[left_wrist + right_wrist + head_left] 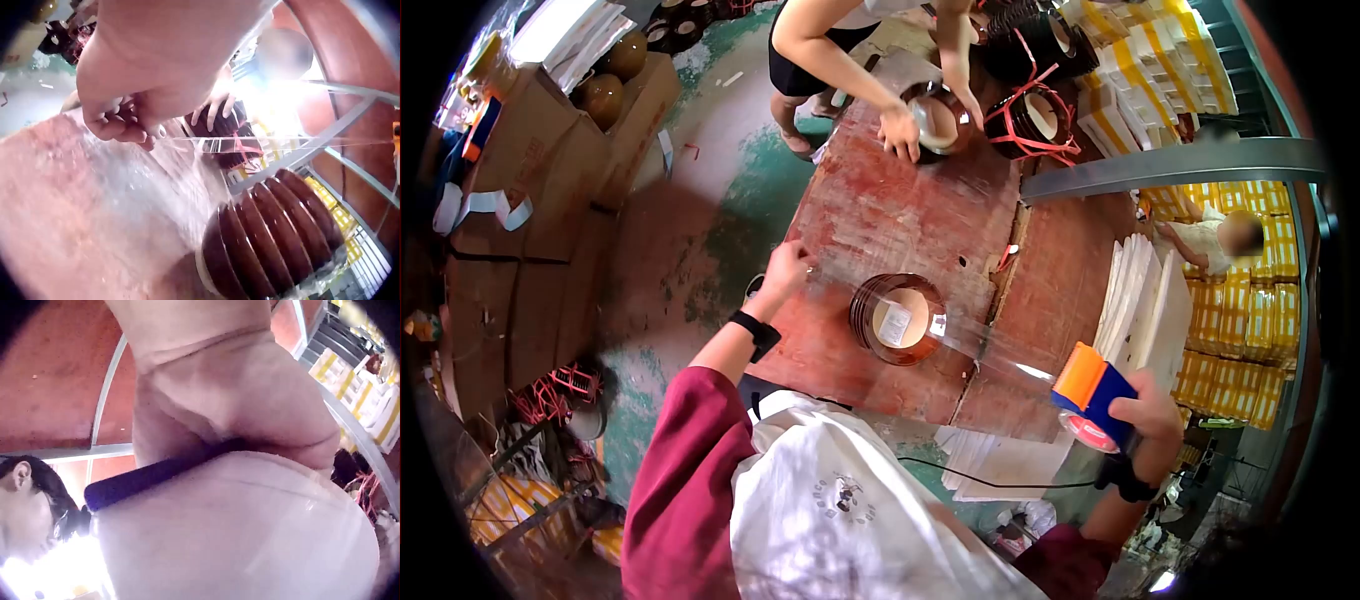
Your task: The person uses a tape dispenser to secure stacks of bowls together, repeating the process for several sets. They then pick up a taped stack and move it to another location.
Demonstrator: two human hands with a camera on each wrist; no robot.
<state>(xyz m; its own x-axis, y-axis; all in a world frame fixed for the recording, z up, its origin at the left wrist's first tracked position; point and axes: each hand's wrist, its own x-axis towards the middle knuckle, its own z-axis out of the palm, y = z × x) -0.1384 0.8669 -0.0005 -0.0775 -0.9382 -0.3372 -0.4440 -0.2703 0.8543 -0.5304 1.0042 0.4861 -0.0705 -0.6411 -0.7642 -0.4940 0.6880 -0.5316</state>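
A stack of brown bowls [897, 318] lies on the red table [900, 215], a white label in the top one; its ridged side [269, 240] fills the lower right of the left wrist view. Clear tape [990, 348] stretches across the stack between both hands. My left hand [788, 268] pinches the tape's free end with curled fingers [128, 125]. On the other side my right hand [1150, 408] grips a blue and orange tape dispenser [1090, 388]. In the right wrist view the hand [231, 400] wraps the dispenser beside a large tape roll [250, 531].
Across the table another person's hands [900, 130] hold a bowl stack [937, 122], with a red-tied bundle [1032, 122] beside it. White foam sheets [1135, 300] stand at the right under a grey metal bar [1180, 168]. Cartons [530, 190] are piled at the left.
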